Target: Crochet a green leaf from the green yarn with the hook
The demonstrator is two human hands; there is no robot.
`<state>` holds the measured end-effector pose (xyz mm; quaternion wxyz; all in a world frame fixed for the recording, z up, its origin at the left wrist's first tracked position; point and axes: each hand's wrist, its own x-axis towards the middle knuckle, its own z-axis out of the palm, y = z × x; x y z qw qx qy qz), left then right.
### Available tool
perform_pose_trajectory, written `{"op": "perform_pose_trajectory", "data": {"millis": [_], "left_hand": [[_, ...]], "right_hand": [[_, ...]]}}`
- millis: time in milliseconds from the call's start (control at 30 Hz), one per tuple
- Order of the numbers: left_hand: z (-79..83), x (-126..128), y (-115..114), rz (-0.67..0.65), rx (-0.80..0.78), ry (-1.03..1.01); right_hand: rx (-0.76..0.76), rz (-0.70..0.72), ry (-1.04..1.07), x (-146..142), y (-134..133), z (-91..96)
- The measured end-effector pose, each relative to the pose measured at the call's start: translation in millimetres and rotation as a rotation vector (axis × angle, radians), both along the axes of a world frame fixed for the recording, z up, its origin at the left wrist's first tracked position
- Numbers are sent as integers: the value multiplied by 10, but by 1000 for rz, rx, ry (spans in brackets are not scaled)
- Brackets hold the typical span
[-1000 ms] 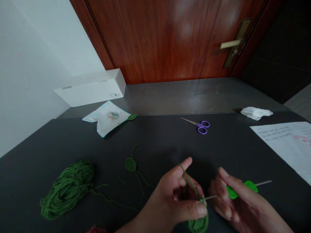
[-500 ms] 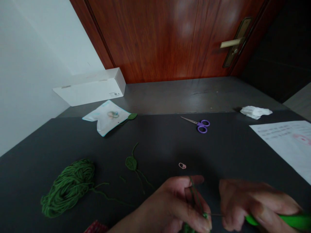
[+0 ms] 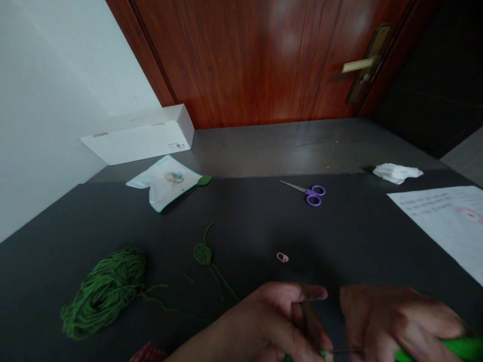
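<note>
At the bottom centre, my left hand pinches a small piece of green crochet, mostly hidden by the fingers and the frame's lower edge. A strand of green yarn runs over its raised index finger. My right hand is wrapped round the bright green handle of a crochet hook. The hook's thin metal shaft reaches left to the left hand's fingertips, where it meets the yarn. Just beyond the left hand lies a pink stitch marker. A round green crocheted piece with loose tails rests further left.
A green yarn skein lies at left. Further back are a white pouch with a green crocheted leaf at its edge, a white box, purple scissors, a crumpled tissue and a printed sheet.
Both hands have shifted slightly down with the hook and crochet piece. The left index finger stretches a little further right. Objects on the table stay put.
</note>
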<state>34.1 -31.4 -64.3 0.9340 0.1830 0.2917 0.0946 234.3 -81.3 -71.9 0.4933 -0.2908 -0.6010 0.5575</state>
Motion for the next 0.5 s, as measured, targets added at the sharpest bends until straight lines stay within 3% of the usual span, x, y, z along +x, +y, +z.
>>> {"op": "perform_pose_trajectory", "data": {"millis": [200,367,500], "left_hand": [[47,-29,-19,124,72,7],[-14,-24,-43,285,227,-51],[10,-31,-42,299,384,-49]], "right_hand": [[-461,11,264,-68,-25,-39],[-737,-81,311,-144,14,10],[-908,-121,416,-199,51,42]]}}
